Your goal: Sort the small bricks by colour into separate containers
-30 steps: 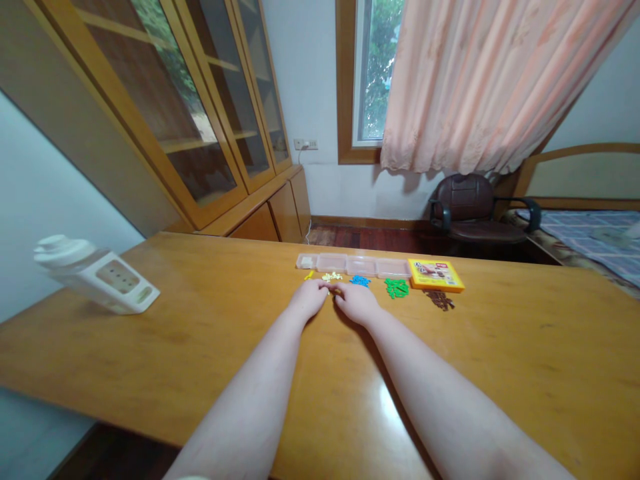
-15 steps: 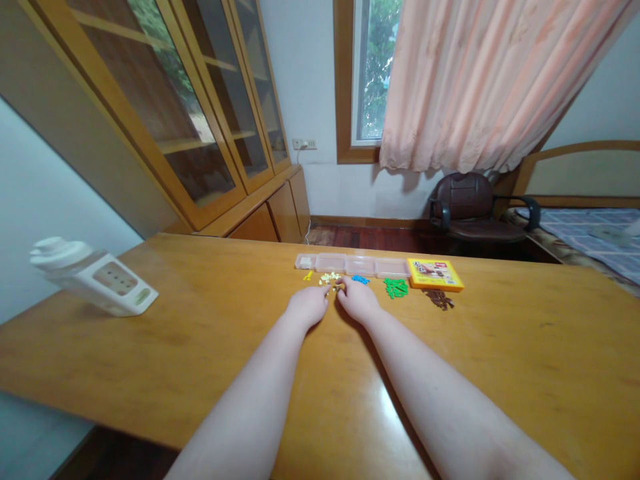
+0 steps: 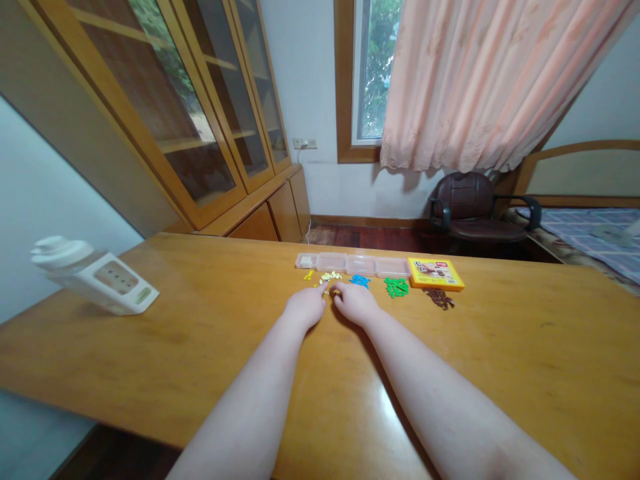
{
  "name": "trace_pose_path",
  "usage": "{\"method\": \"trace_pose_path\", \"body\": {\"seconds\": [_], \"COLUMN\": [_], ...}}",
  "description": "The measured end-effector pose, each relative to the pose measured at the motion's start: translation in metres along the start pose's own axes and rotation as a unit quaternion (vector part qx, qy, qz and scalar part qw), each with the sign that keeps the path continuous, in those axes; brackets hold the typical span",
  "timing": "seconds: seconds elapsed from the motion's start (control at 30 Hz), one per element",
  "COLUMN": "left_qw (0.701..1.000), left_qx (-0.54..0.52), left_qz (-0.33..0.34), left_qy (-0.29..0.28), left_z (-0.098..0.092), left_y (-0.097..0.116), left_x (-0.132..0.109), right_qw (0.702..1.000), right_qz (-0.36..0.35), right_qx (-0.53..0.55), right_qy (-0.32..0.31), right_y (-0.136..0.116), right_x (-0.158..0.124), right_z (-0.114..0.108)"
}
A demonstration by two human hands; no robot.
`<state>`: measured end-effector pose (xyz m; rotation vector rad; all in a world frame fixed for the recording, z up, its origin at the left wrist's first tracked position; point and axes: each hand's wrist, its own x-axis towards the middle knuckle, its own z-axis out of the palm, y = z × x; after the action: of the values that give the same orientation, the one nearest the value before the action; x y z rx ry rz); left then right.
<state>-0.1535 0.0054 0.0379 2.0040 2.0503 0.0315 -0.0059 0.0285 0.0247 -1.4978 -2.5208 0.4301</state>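
My left hand (image 3: 306, 308) and my right hand (image 3: 354, 303) rest side by side on the wooden table (image 3: 200, 333), fingers curled, fingertips pinched close together over something tiny that I cannot make out. Just beyond the fingertips lies a heap of pale yellow small pieces (image 3: 330, 276). To its right are a blue heap (image 3: 359, 281), a green heap (image 3: 397, 287) and a brown heap (image 3: 440, 298). A single yellow piece (image 3: 309, 275) lies to the left. Behind the heaps stands a row of clear plastic trays (image 3: 353, 265) and a yellow box (image 3: 436, 274).
A white appliance (image 3: 95, 275) lies tilted at the table's left end. A wooden cabinet with glass doors (image 3: 200, 113) lines the left wall. Beyond the table are a brown armchair (image 3: 473, 207), a pink curtain (image 3: 480, 80) and a bed (image 3: 590, 233).
Both hands have shifted slightly away from me toward the pale yellow heap, and the left forefinger now points at it. The rest has stayed put.
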Motion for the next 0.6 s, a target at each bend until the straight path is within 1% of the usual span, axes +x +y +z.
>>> {"method": "trace_pose_path", "body": {"seconds": [0.1,0.2,0.3,0.37,0.43,0.5,0.6], "left_qw": [1.0,1.0,0.996,0.993,0.992,0.992,0.996], "left_qx": [0.0,0.014,0.04,0.04,0.025,0.01,0.004], "left_qz": [-0.002,-0.013,-0.053,-0.089,-0.115,-0.124,-0.09], "left_qy": [-0.006,-0.022,-0.057,-0.066,-0.05,-0.022,0.011], "left_z": [0.001,0.0,-0.001,-0.003,-0.004,-0.004,0.0], "left_y": [0.0,0.0,0.0,-0.002,-0.004,-0.006,-0.005], "left_x": [0.0,-0.002,-0.004,-0.003,0.0,0.004,0.008], "right_qw": [0.999,0.998,0.998,0.998,0.999,0.999,0.999], "right_qz": [-0.037,-0.057,-0.063,-0.054,-0.031,-0.006,0.029], "right_qx": [-0.005,-0.011,-0.017,-0.024,-0.032,-0.036,-0.035], "right_qy": [-0.008,-0.012,-0.016,-0.018,-0.014,-0.004,0.007], "right_y": [0.0,0.0,0.0,-0.001,-0.001,-0.001,-0.001], "right_x": [-0.001,-0.002,-0.003,-0.003,-0.002,-0.001,0.001], "right_z": [0.001,0.002,0.002,0.002,0.002,0.003,0.004]}}
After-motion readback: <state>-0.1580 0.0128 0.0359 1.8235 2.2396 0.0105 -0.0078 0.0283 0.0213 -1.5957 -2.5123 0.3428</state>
